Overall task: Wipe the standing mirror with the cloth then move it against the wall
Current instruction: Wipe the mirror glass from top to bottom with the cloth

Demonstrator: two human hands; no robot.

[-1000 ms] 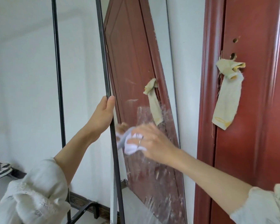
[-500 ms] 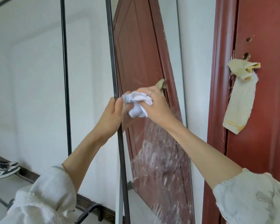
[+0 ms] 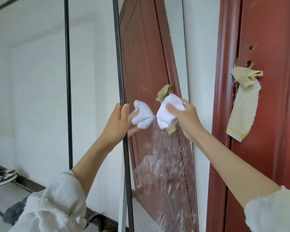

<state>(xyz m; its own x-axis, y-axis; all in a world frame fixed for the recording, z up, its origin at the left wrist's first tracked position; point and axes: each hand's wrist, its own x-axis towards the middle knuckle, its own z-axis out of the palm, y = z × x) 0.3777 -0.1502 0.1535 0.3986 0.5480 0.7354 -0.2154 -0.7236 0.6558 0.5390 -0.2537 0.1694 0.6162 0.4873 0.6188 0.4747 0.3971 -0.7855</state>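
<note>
White plaster wall [image 3: 32,97] to my left, dark red door [image 3: 271,114] to my right; a beige rag [image 3: 241,113] hangs from the door's empty lock hole. Sneakers [image 3: 2,176] sit on the floor by the skirting.

Standing mirror [image 3: 151,64] is between wall and door, seen at a steep angle, its glass reflecting the door. Thin black metal frame [image 3: 120,77]; a second black upright of its stand shows behind, to the left.

My left hand [image 3: 115,124] grips the near edge of the frame, thumb in front, fingers wrapped round behind. My right hand [image 3: 184,114] holds the white cloth [image 3: 167,113] bunched in curled fingers and pressed against the glass near its right side, about mid-height. The white lump beside it on the left is the cloth's reflection.

Progress, as I judge it: wiping is under way, not finished. Below the cloth, the lower glass is covered in cloudy whitish smears and streaks. Above the cloth the glass reads clean and sharp, apart from a few faint marks. So the lower half probably needs more passes.

Moving it has not begun: both hands are busy with the wiping, and I cannot tell from this angle how far the stand sits from the wall. Mirror's foot is partly out of view.
</note>
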